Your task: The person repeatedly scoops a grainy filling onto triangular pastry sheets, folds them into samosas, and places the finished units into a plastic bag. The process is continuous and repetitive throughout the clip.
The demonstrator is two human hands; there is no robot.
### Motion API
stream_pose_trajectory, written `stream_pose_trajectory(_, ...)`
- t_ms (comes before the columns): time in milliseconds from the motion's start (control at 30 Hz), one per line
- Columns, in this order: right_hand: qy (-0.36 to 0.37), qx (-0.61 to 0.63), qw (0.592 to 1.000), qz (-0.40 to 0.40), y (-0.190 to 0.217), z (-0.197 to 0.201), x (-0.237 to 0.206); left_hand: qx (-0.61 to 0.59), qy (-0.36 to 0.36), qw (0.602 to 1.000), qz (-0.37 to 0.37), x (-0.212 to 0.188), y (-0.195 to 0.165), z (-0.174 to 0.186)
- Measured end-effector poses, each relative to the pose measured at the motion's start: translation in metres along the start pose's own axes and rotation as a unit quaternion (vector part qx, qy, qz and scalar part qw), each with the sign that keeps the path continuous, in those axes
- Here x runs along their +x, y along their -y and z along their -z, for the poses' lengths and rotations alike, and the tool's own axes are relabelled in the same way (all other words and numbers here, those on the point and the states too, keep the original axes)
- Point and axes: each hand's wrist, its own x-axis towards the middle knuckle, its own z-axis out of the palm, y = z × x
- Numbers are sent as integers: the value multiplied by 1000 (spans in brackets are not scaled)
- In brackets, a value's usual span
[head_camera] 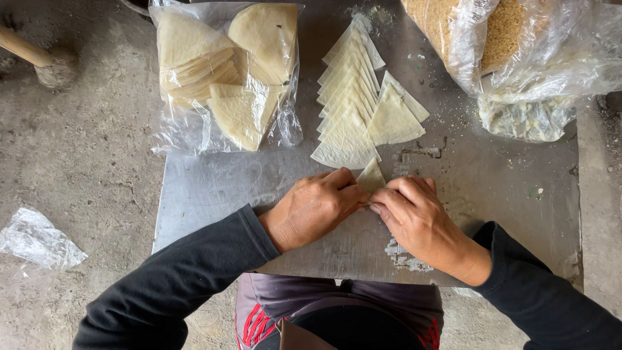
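Left hand (315, 206): centre of frame, knuckles up, fingers curled and pressed onto the left edge of the wrapper.
Right hand (416, 210): just right of centre, fingers bunched, tips pinching the right edge of the wrapper; touching the left hand at the fingertips.
Wrapper (371, 177): pale triangular pastry sheet, centre of frame, apex up, base hidden between both hands; flat on the tray.
Handling, judged: very light, thin, limp; likely to tear or crease under hard pulling, dry enough not to slip. Best taken at the edges or corners with fingertip pads, light pressure.
Tray (207, 201): grey metal sheet, middle of frame, dusted with flour and crumbs.
Folded stack (348, 97): overlapping row of folded triangles, upper centre, just above the wrapper.
Second stack (396, 115): a few triangles, touching the right side of the row.
Bag of sheets (223, 71): clear plastic, upper left of tray, holding unfolded pale sheets.
Crumb bag (505, 39): clear plastic with brown crumbs, upper right.
Loose plastic (39, 238): crumpled, on floor, lower left.
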Motion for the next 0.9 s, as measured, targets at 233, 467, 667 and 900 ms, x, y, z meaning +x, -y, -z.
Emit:
stream_pose_trajectory(233, 42, 0, 999, 17, -7, 2, 6, -50, 24, 989, 133, 9, 5, 0)
stream_pose_trajectory(467, 8, -8, 1000, -15, -11, -7, 7, -63, 29, 992, 109, 10, 12, 1)
stream_pose_trajectory(667, 9, 7, 1000, -5, -15, -5, 8, -29, 0, 995, 91, 7, 12, -4)
stream_pose_trajectory(900, 19, -4, 999, -28, -20, -9, 8, -81, -26, 988, 126, 8, 12, -2)
